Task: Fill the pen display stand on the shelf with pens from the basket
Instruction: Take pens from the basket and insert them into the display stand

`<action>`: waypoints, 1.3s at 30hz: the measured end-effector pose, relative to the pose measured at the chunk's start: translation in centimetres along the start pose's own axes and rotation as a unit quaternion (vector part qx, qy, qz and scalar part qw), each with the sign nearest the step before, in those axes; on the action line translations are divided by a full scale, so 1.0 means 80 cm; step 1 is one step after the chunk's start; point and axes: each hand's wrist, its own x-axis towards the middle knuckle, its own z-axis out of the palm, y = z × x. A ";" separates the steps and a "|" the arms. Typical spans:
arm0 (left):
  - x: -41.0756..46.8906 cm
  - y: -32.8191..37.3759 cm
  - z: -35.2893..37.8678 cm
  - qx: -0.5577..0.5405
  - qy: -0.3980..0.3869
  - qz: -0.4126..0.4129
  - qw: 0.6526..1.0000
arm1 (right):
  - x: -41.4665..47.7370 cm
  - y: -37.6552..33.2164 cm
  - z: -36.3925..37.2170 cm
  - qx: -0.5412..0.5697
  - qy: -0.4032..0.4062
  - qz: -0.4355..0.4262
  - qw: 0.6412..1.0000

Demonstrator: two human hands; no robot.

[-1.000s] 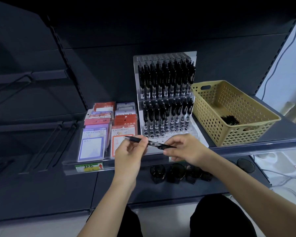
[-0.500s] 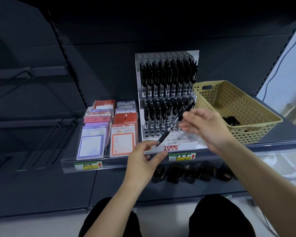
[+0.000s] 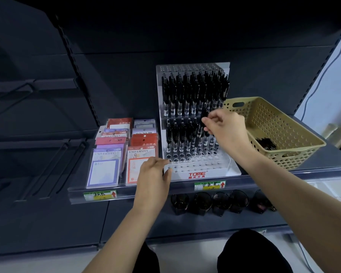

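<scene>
A clear tiered pen display stand [image 3: 197,170] with a red TOME label sits on the shelf, its upper and middle rows packed with black pens and its front holes bare. My right hand [image 3: 224,129] pinches the top of a black pen [image 3: 204,123], held upright over the right side of the middle row. My left hand [image 3: 154,174] rests with relaxed fingers against the stand's front left corner. To the right stands the tan perforated basket [image 3: 295,154], with a few black pens [image 3: 266,143] lying in its bottom.
Packs of notepads [image 3: 124,152] lie left of the stand behind the clear shelf lip [image 3: 98,194] with yellow price tags. Several black cups [image 3: 220,201] stand on the lower shelf. Dark bare hooks fill the left bay.
My right hand carried the pen up from slanting in front of the stand to upright over the middle row. My left hand let go of the pen and moved to the stand's front left corner.
</scene>
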 end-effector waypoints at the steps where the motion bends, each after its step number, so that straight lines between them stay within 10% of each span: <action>1: 0.002 0.000 0.001 0.003 -0.003 0.003 1.000 | 0.001 0.002 0.003 -0.002 -0.008 0.003 1.000; 27: 0.009 0.077 0.014 -0.021 0.009 0.105 0.994 | -0.018 0.056 -0.086 -0.079 -0.019 0.017 0.997; 32: 0.011 0.145 0.038 -0.051 -0.063 0.136 0.987 | -0.020 0.113 -0.160 -0.190 0.019 0.059 0.980; 39: 0.042 0.208 0.079 -0.161 -0.185 0.010 0.969 | -0.020 0.165 -0.192 -0.310 -0.143 0.097 0.935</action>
